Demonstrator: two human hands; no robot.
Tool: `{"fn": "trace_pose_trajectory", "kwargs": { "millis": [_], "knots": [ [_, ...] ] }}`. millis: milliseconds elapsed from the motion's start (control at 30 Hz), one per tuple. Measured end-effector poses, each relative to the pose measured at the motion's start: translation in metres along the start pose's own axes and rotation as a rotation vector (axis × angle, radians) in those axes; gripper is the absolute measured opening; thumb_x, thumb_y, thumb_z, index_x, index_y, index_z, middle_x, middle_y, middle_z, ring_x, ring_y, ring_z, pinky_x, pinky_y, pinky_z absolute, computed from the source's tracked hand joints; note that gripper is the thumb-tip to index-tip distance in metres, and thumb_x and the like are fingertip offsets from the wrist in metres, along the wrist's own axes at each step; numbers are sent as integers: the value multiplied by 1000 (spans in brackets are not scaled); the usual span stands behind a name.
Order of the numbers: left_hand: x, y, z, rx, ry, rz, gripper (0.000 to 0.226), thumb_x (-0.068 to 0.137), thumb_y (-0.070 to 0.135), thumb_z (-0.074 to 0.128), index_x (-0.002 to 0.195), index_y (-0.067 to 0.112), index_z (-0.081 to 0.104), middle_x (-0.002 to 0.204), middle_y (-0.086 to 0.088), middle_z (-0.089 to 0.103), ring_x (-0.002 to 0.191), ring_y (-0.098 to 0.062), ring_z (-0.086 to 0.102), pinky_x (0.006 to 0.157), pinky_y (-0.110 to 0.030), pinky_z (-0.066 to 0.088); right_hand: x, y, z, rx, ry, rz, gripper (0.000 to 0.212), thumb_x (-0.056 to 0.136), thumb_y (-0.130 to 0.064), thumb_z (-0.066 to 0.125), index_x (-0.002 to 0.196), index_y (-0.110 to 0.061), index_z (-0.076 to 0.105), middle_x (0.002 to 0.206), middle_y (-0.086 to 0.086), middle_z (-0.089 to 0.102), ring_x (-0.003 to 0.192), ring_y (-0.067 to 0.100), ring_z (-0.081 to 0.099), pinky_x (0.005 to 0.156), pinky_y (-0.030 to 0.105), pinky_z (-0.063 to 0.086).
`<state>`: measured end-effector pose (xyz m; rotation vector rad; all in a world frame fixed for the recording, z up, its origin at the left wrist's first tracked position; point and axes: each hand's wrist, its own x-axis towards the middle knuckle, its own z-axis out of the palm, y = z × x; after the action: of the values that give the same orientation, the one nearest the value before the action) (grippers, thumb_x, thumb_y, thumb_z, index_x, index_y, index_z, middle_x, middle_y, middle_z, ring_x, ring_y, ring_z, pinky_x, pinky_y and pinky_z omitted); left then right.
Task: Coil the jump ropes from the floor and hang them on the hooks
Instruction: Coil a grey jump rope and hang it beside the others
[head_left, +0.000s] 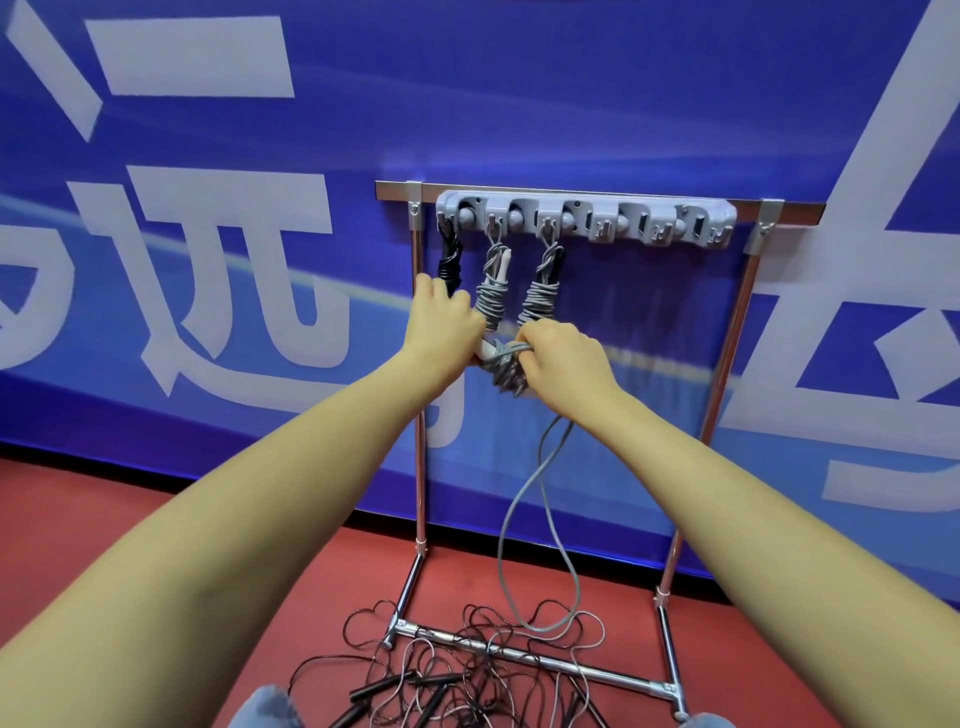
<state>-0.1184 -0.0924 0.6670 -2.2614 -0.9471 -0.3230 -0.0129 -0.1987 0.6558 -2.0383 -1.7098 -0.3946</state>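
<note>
My left hand (447, 319) and my right hand (563, 356) hold a partly coiled grey jump rope (501, 364) in front of the rack, below the hung ropes. Its loose end (540, 519) hangs in a long loop down to the floor. A grey hook rail (587, 221) on the chrome rack carries three coiled ropes at its left end: a black one (449, 257) and two grey ones (493, 283) (540, 291). The hooks to the right are bare. A tangle of black ropes with black handles (467, 670) lies on the red floor.
The chrome rack (421, 467) stands on the red floor against a blue banner wall with large white characters. Its base bar (524, 657) crosses the rope tangle. My knees in blue fabric (265, 706) show at the bottom edge.
</note>
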Motion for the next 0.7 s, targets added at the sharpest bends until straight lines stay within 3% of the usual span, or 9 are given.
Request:
{"fn": "trace_pose_trajectory", "kwargs": {
  "millis": [67,133,200,333,400,533,600,700],
  "knots": [
    [1,-2,-2,-29,22,13,8,79,18,62,76,18,55,80,0,44,82,-23,44,72,-33,30,0,0,-1,82,26,44,15,92,-17,45,83,-12,57,90,7,60,85,34,55,65,36,39],
    [-1,-4,-6,53,96,58,25,46,19,81,53,19,57,60,3,32,62,-18,41,56,-26,23,1,0,-1,192,40,120,34,94,-26,50,62,-18,46,70,4,54,72,32,48,60,34,37],
    [4,-8,-2,12,211,163,35,23,10,80,37,18,49,47,4,26,52,-16,27,51,-22,16,4,2,0,302,53,196,43,93,-27,53,54,-16,41,59,3,47,66,31,41,58,36,39],
    [-4,0,1,5,352,426,29,38,3,76,42,15,50,47,1,42,50,-17,41,50,-23,19,9,9,-6,312,42,323,44,88,-34,62,56,-11,42,58,4,44,60,27,38,52,32,35],
    [-7,1,4,-37,497,502,21,53,3,71,49,13,53,52,0,44,52,-19,43,51,-24,21,10,12,-9,277,19,352,48,87,-42,63,56,-13,42,62,3,47,60,25,39,55,31,36],
    [1,0,10,-394,701,509,20,76,7,45,57,9,48,58,-6,45,60,-17,27,50,-27,34,9,16,-7,277,1,358,54,93,-44,55,53,-13,36,59,2,42,65,27,37,57,32,33],
    [2,2,4,-562,637,389,18,77,12,47,59,8,46,58,-8,46,58,-18,30,49,-33,40,8,17,-8,249,-4,358,49,95,-38,51,55,-14,37,65,4,46,69,29,41,61,32,33],
    [-6,7,-11,-839,337,104,23,83,23,62,77,9,45,68,-8,52,63,-32,47,54,-31,29,8,14,-10,194,17,300,19,92,-21,49,74,-15,50,86,11,59,83,35,53,67,33,37]
  ]
}}
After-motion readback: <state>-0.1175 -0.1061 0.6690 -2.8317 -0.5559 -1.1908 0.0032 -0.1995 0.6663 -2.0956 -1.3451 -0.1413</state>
